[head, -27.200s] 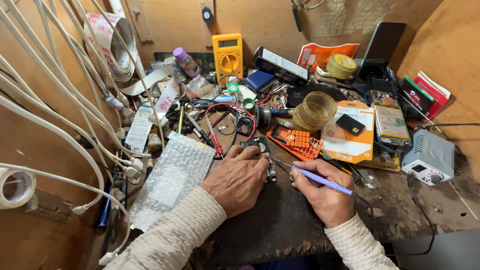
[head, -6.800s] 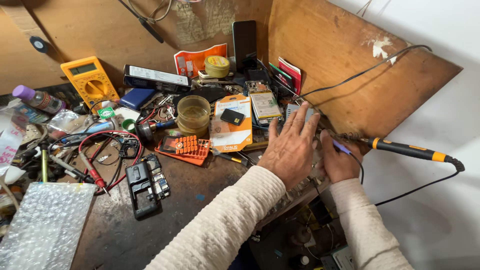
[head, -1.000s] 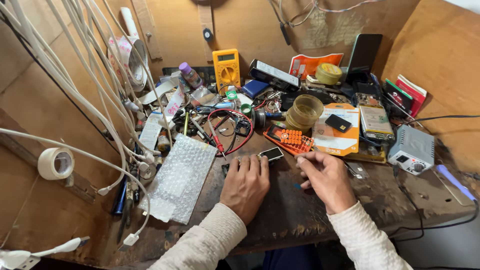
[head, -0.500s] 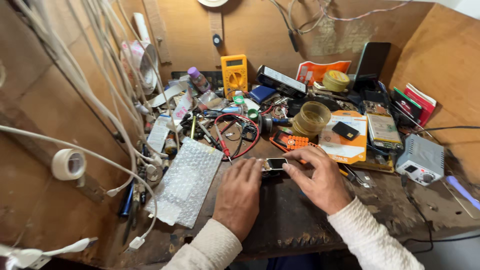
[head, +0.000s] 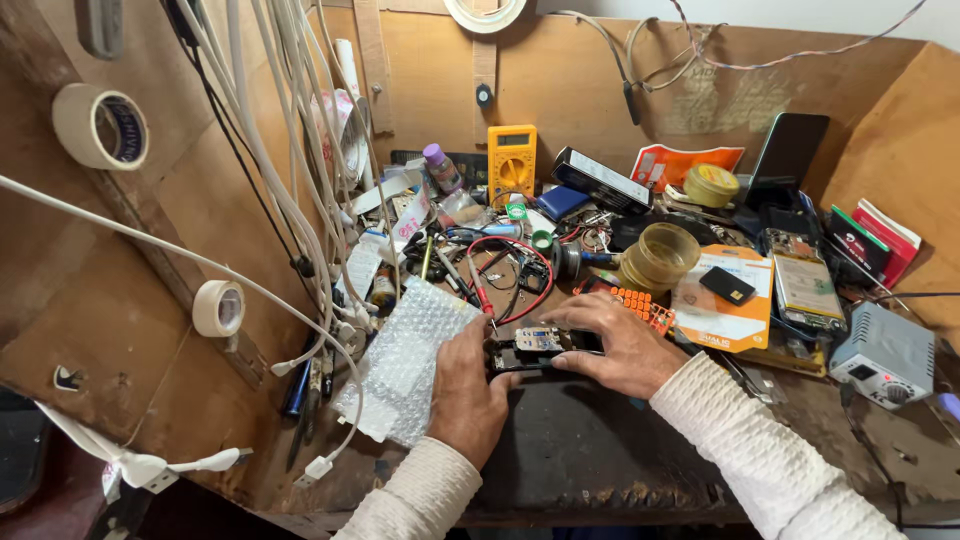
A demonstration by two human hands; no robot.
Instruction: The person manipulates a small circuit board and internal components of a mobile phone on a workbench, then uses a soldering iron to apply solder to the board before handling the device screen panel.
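Note:
A small opened phone (head: 530, 349) with its circuit board showing lies on the dark workbench (head: 600, 450). My left hand (head: 468, 390) grips its left end, thumb and fingers curled against the black body. My right hand (head: 615, 340) lies over its right end, fingers pressing on the board and frame. Both sleeves are white knit. The phone's right part is hidden under my right hand.
A bubble wrap sheet (head: 405, 365) lies to the left. Behind are a yellow multimeter (head: 512, 163), red and black probe leads (head: 505, 280), a brown jar (head: 660, 257), an orange card (head: 725, 305) and a grey soldering station (head: 882, 352). White cables (head: 290, 150) and tape rolls (head: 218, 307) hang at left.
Both hands have closed in on the opened phone and now hold it between them. The view has tilted slightly, with the bench sitting a little lower in the frame.

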